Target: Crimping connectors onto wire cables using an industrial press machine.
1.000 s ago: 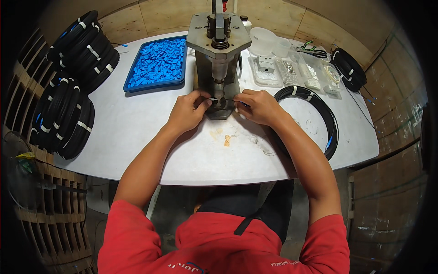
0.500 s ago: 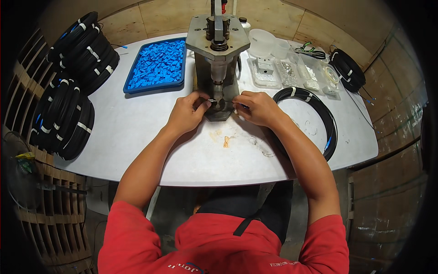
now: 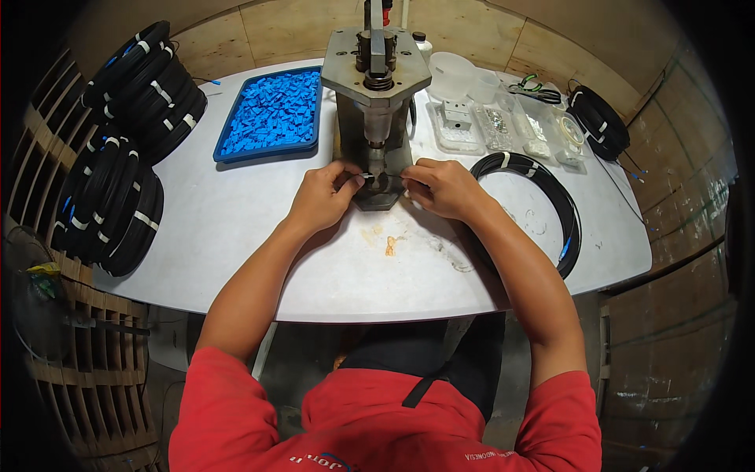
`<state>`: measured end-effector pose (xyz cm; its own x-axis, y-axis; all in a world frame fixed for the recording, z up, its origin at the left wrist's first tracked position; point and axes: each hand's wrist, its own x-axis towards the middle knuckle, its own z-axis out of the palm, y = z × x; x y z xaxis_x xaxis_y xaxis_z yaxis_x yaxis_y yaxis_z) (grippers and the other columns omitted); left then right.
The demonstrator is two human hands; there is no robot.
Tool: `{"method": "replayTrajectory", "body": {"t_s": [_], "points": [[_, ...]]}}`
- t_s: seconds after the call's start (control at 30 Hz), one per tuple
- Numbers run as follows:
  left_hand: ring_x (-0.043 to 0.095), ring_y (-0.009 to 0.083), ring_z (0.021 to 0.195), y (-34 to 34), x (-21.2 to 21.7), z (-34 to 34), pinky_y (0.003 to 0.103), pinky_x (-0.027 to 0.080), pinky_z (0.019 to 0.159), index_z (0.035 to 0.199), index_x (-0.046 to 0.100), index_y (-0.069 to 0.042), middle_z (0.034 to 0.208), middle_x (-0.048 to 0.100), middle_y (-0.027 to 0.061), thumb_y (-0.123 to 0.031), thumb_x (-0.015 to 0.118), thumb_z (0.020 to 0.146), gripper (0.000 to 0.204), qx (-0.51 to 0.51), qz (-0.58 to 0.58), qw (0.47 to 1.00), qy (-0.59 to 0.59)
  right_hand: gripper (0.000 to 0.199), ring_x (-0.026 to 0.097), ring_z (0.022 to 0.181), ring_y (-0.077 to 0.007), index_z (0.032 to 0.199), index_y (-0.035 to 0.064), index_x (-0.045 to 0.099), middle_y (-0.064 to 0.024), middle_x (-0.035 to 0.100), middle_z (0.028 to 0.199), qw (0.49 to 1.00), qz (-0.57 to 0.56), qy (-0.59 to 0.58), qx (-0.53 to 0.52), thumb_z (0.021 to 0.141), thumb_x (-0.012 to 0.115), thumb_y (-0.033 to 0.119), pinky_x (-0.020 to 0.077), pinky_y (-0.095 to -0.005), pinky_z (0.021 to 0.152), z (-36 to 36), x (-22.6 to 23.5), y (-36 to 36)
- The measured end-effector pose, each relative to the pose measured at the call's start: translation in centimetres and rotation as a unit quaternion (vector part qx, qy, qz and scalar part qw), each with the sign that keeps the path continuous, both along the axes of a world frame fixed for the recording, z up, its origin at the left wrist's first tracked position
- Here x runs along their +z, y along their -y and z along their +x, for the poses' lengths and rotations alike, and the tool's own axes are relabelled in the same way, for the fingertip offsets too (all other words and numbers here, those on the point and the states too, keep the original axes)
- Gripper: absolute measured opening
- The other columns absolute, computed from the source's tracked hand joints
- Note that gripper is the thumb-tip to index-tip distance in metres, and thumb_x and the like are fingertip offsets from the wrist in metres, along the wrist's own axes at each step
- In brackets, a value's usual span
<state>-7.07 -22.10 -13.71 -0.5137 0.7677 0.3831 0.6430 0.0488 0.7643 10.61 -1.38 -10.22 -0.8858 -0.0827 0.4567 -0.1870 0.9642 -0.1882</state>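
Note:
A grey metal press stands on the white table in front of me, its narrow ram pointing down over a low base. My left hand is at the left of the base, thumb and forefinger closed on a small silvery piece under the ram. Opposite it, my right hand is at the right of the base with its fingers pinched together; what they hold is mostly hidden. A coil of black cable with white ties and a blue connector lies beside my right forearm.
Left of the press sits a blue tray heaped with small blue parts. Stacks of black cable coils fill the left edge. Behind the right-hand coil are clear containers of small parts and another black coil.

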Motion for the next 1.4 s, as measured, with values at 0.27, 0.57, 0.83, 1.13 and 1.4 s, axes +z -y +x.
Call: {"method": "replayTrajectory", "body": {"t_s": [0.27, 0.57, 0.83, 1.13, 1.4], "points": [[0.074, 0.0216, 0.081, 0.11, 0.65, 0.19, 0.034, 0.057, 0.077, 0.107, 0.073, 0.002, 0.09, 0.077, 0.0155, -0.018, 0.072, 0.095, 0.024, 0.005, -0.029, 1.0, 0.01, 0.023, 0.071, 0.075, -0.0297, 0.104, 0.0077, 0.071, -0.0073, 0.07, 0.089, 1.0, 0.017, 0.0, -0.003, 0.082, 0.075, 0.011, 0.0573, -0.0394, 0.066, -0.06, 0.09, 0.04], [0.074, 0.0212, 0.076, 0.09, 0.7, 0.18, 0.034, 0.057, 0.073, 0.108, 0.072, 0.002, 0.089, 0.077, 0.015, -0.018, 0.072, 0.096, 0.023, -0.001, -0.028, 1.0, 0.005, 0.017, 0.07, 0.075, -0.0319, 0.1, 0.0097, 0.07, -0.0079, 0.069, 0.088, 1.0, 0.0, -0.004, -0.001, 0.083, 0.073, 0.013, 0.0574, -0.0422, 0.066, 0.01, 0.22, 0.14], [0.074, 0.0217, 0.076, 0.08, 0.51, 0.21, 0.034, 0.056, 0.073, 0.108, 0.072, 0.001, 0.089, 0.077, 0.0152, -0.017, 0.073, 0.095, 0.023, 0.001, -0.025, 1.0, -0.003, 0.015, 0.07, 0.074, -0.0318, 0.099, 0.0099, 0.07, -0.0078, 0.069, 0.087, 1.0, 0.003, -0.012, 0.003, 0.085, 0.073, 0.013, 0.0568, -0.0422, 0.064, 0.06, 0.16, 0.17], [0.07, 0.0239, 0.069, -0.04, 0.1, 0.06, 0.035, 0.054, 0.068, 0.108, 0.073, -0.001, 0.077, 0.073, 0.0157, -0.019, 0.07, 0.095, 0.023, -0.006, 0.018, 1.0, -0.02, 0.015, 0.07, 0.073, -0.0319, 0.1, 0.0099, 0.07, -0.0082, 0.069, 0.086, 1.0, 0.004, -0.021, 0.003, 0.086, 0.072, 0.014, 0.0569, -0.0425, 0.063, 0.0, 0.17, 0.23], [0.072, 0.0235, 0.072, -0.1, 0.07, 0.06, 0.035, 0.055, 0.071, 0.108, 0.074, 0.002, 0.079, 0.074, 0.0167, -0.021, 0.071, 0.096, 0.025, -0.002, -0.001, 1.0, -0.001, 0.021, 0.071, 0.074, -0.0299, 0.103, 0.0078, 0.071, -0.0077, 0.071, 0.09, 1.0, 0.013, 0.003, -0.003, 0.083, 0.074, 0.01, 0.0575, -0.0393, 0.065, 0.09, 0.24, 0.15]]}}
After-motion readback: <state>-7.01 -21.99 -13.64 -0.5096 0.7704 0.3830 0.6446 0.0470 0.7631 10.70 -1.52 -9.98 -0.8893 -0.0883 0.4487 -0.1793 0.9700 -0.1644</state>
